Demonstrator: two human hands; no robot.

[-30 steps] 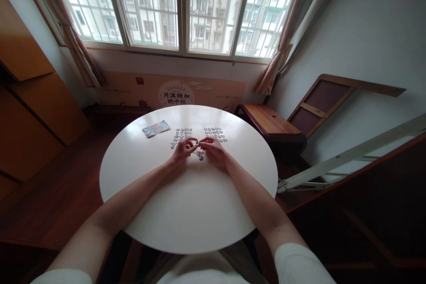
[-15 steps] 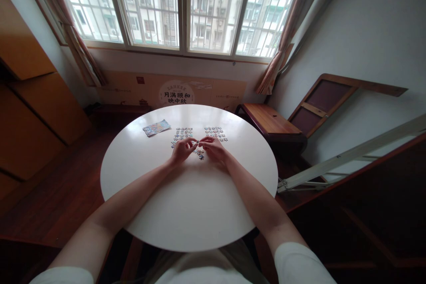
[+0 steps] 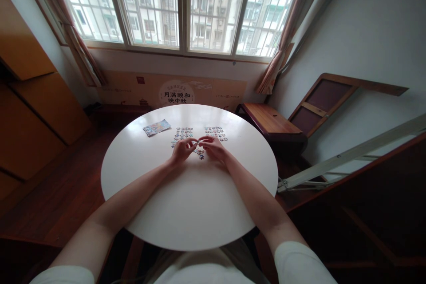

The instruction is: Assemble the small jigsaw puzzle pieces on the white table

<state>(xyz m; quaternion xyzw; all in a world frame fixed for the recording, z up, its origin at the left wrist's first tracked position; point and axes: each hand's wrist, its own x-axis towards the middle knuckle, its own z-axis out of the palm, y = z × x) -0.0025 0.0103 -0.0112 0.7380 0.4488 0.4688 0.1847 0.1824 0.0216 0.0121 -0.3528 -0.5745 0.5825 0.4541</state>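
My left hand and my right hand meet fingertip to fingertip above the middle of the white round table. Between their pinched fingers is a small jigsaw puzzle piece, partly covered by the fingers. Just below, a few joined puzzle pieces lie on the tabletop. Loose pieces sit in rows beyond my hands: one group on the left, partly hidden by my left hand, and another group on the right.
A colourful printed picture sheet lies at the table's far left. Behind stands a long printed cardboard panel under the window. To the right are a wooden-topped bench and a pale metal frame.
Almost nothing differs. Both hands stay in the same place, with the puzzle piece still pinched between their fingertips.
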